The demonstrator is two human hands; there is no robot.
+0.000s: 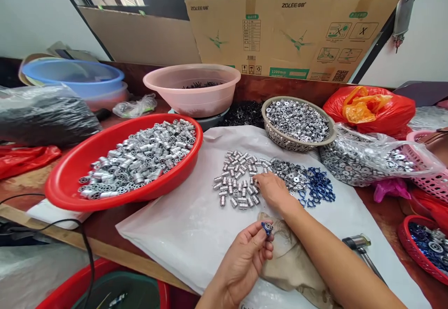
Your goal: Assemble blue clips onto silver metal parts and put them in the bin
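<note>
Basin (63,178) left of sheet (182,225); basket (280,138) behind loose parts (238,183); bag (367,159) right of basket.

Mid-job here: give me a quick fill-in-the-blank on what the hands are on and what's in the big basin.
1. The small part pinched in the fingers of the left hand has a ____ ring.
2. The right hand touches loose silver pieces lying on a ____ sheet.
3. The basin heaped with silver cylinders is ____.
Missing words: blue; white; red.
</note>
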